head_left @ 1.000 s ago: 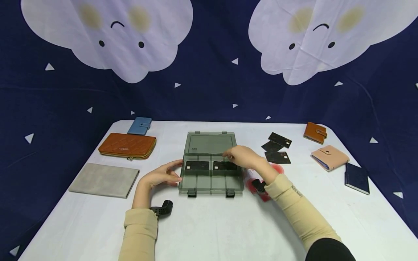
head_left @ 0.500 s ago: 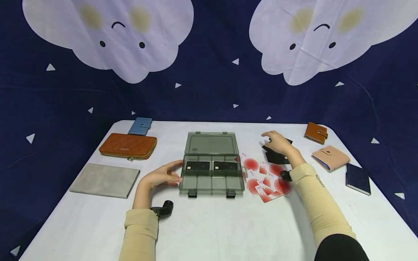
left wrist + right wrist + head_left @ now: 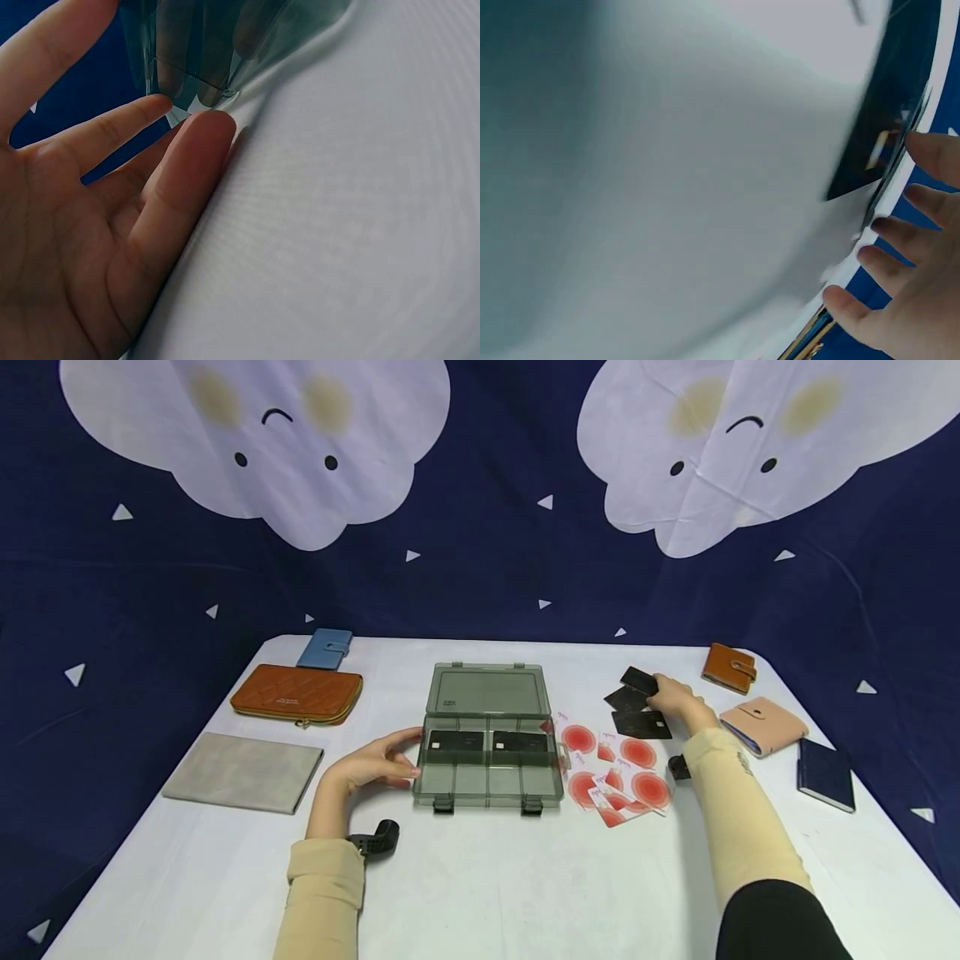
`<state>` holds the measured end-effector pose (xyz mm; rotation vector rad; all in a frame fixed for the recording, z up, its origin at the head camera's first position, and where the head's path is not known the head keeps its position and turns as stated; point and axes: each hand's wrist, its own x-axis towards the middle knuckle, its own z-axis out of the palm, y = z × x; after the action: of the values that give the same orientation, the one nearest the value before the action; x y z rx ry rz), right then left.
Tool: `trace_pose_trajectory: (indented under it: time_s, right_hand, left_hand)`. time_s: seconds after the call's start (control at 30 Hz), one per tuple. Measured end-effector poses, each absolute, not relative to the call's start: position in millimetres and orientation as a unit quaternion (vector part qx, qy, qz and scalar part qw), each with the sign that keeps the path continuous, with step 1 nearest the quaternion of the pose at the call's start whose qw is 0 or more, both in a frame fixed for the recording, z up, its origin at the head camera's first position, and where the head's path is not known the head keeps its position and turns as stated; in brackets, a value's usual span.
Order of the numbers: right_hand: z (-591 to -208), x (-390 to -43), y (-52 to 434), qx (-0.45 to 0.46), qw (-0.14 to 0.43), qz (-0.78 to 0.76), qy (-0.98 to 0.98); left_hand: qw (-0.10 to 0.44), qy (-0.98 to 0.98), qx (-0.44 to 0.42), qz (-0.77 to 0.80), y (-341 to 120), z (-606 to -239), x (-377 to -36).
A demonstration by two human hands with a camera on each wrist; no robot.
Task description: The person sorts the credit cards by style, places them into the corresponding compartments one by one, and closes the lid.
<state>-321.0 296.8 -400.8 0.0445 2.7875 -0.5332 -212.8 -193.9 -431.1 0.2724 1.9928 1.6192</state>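
A translucent grey-green divided box (image 3: 489, 689) lies with its lid folded back. Two black cards, a left one (image 3: 455, 742) and a right one (image 3: 520, 742), sit side by side in its middle compartments. My left hand (image 3: 375, 760) touches the box's left side, its fingers extended in the left wrist view against the clear wall (image 3: 217, 45). At the right, my right hand (image 3: 678, 700) reaches three loose black cards; its fingertips meet the right end of the farthest card (image 3: 637, 680). The right wrist view shows spread fingers beside a black card (image 3: 877, 135).
Several red-and-white cards (image 3: 615, 768) overlap right of the box. To the left lie a grey pouch (image 3: 243, 771), a brown zip wallet (image 3: 292, 693) and a blue wallet (image 3: 325, 648). Farther right are a brown wallet (image 3: 727, 667), a pink wallet (image 3: 763, 725) and a navy notebook (image 3: 825, 774).
My right hand has moved from over the box's right black card to the loose black cards at the right, uncovering the red-and-white cards. My left hand stays at the box's side.
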Motion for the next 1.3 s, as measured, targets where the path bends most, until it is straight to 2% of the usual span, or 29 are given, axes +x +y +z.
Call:
trace_pose_trajectory:
  time_s: [0.1, 0.37, 0.63, 0.77, 1.0, 1.1, 1.3]
  right_hand:
    - [-400.9, -318.4, 298.2, 0.04, 0.159, -0.194, 0.967]
    - [-398.7, -314.8, 297.1, 0.08, 0.138, -0.231, 0.96]
    - [-406.2, -315.5, 295.4, 0.07, 0.043, -0.311, 0.947]
    - [-403.6, -316.2, 287.8, 0.078, 0.022, -0.443, 0.893]
    - [-381.3, -312.4, 257.4, 0.091, 0.087, -0.704, 0.698]
    - [-373.0, -309.4, 242.3, 0.074, 0.116, -0.744, 0.654]
    - [-364.2, -302.1, 210.9, 0.039, 0.137, -0.738, 0.659]
  left_hand:
    - [0.277, 0.742, 0.102, 0.602, -193.8, -430.6, -212.4]
    - [0.279, 0.741, 0.102, 0.602, -194.9, -429.9, -212.3]
    - [0.277, 0.742, 0.101, 0.603, -196.0, -429.5, -212.7]
    - [0.278, 0.741, 0.103, 0.603, -195.6, -430.1, -212.7]
    - [0.277, 0.743, 0.102, 0.601, -195.3, -428.4, -212.0]
    - [0.277, 0.741, 0.103, 0.603, -194.9, -428.2, -212.0]
    - [0.277, 0.742, 0.103, 0.602, -193.7, -428.1, -212.3]
